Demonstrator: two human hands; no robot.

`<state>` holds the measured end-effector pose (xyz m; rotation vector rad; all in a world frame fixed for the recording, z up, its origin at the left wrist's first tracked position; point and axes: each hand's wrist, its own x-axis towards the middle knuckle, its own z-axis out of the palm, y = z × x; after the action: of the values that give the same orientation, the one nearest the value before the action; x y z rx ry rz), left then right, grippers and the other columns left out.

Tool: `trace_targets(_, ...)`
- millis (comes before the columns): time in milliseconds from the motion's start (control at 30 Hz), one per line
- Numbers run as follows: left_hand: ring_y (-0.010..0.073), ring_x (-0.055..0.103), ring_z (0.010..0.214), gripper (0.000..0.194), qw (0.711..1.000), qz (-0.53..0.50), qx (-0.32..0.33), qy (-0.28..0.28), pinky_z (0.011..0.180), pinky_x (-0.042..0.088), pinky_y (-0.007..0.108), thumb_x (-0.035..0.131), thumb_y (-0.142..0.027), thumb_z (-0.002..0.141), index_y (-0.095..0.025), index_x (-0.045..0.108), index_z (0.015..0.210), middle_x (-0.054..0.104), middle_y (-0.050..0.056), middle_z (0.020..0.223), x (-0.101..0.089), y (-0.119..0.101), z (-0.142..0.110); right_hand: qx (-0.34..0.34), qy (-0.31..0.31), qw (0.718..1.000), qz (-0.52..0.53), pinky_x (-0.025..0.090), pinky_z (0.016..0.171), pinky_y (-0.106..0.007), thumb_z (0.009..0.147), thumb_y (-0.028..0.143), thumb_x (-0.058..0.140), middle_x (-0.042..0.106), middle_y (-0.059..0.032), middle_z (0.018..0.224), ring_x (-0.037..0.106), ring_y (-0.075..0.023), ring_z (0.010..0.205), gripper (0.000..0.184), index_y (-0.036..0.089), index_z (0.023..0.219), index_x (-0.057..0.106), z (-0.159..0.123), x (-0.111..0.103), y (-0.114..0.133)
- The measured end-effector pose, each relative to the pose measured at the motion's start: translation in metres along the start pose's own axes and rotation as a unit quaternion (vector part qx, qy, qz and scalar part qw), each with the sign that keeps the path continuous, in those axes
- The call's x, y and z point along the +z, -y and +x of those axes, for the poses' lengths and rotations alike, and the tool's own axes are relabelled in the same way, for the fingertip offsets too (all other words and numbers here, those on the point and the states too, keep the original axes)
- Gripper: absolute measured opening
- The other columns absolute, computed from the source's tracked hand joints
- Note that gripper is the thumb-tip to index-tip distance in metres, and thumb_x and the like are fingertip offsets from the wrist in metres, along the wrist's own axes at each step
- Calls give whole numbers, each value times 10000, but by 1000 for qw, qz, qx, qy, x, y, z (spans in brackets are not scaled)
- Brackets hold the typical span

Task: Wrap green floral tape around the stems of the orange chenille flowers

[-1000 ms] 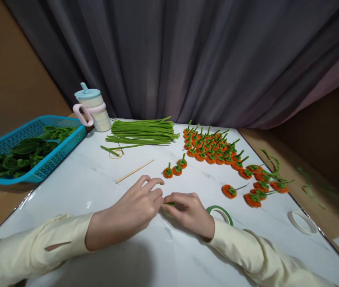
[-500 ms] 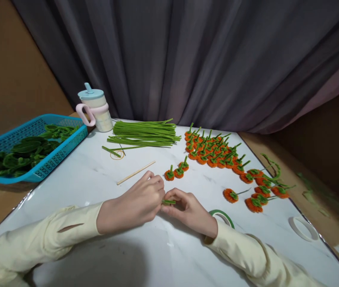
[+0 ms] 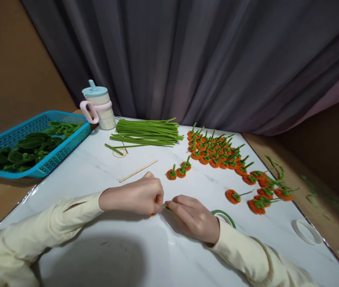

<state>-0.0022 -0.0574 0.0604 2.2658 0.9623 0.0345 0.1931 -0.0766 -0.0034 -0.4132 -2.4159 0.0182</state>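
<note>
My left hand (image 3: 136, 195) is curled shut around a small orange chenille piece whose edge shows at my fingers. My right hand (image 3: 194, 217) pinches its short green stem (image 3: 165, 206) where the two hands meet, low on the white table (image 3: 97, 175). Three finished orange pumpkins with green stems (image 3: 179, 171) stand just beyond my hands. A roll of green tape (image 3: 224, 215) lies by my right wrist.
A bundle of green chenille stems (image 3: 148, 131) lies at the back, beside a lidded cup (image 3: 99, 105). A blue basket of green leaves (image 3: 28, 147) sits at left. Many orange pumpkins (image 3: 217, 153) fill the right side. A wooden stick (image 3: 138, 171) and a white tape ring (image 3: 306, 231) lie flat.
My left hand has closed into a tighter fist over the piece and its fingers have folded down. My right hand has lowered and flattened toward the table. The view shifted slightly.
</note>
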Motion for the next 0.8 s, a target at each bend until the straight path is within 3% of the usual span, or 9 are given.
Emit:
trace_targets(200, 138, 590, 619, 93, 974, -169, -93, 118, 575, 430, 218, 616, -211, 691, -150, 659, 635, 642, 10, 638, -11, 3, 2, -135, -22, 988, -74, 533, 621, -320, 836, 32, 533, 680, -155, 806, 613, -203, 708, 167, 0, 994, 580, 5, -7, 1)
trace_targets(400, 130, 585, 659, 71, 964, -194, -53, 174, 607, 428, 217, 671, -214, 687, -143, 676, 688, 658, 17, 726, -9, 13, 7, -206, -22, 971, -120, 541, 627, -331, 817, 46, 574, 688, -183, 797, 639, -229, 727, 136, -19, 927, 621, 2, -6, -1)
trace_targets(467, 139, 583, 686, 70, 984, -116, -31, 131, 681, 425, 253, 635, -152, 707, -143, 645, 639, 647, 11, 699, -4, 9, 4, -195, -21, 974, -116, 535, 613, -334, 833, 29, 536, 683, -181, 780, 633, -223, 715, 130, -16, 929, 610, 2, -4, -2)
trace_targets(533, 180, 578, 803, 155, 999, 16, 8, 32, 798, 388, 320, 573, -79, 725, -139, 590, 583, 629, 17, 667, 4, 1, -1, -159, -21, 982, -103, 525, 598, -332, 846, 8, 497, 671, -155, 729, 613, -209, 691, 129, -3, 931, 594, 2, -3, -2)
trace_targets(633, 271, 503, 1012, 160, 976, 179, 61, -105, 853, 324, 407, 526, -86, 781, -136, 566, 634, 618, 54, 686, 16, -9, -9, -82, -24, 994, -61, 486, 551, -302, 875, 8, 441, 631, -95, 646, 554, -175, 623, 140, 44, 911, 572, 3, 0, -1)
trace_targets(800, 276, 478, 1009, 199, 947, 272, 97, -140, 817, 298, 417, 472, -59, 833, -133, 567, 674, 611, 81, 696, 25, -12, -13, 15, -18, 1000, 19, 417, 506, -260, 903, 37, 396, 585, -61, 638, 472, -143, 575, 170, 111, 866, 545, 2, 4, 2)
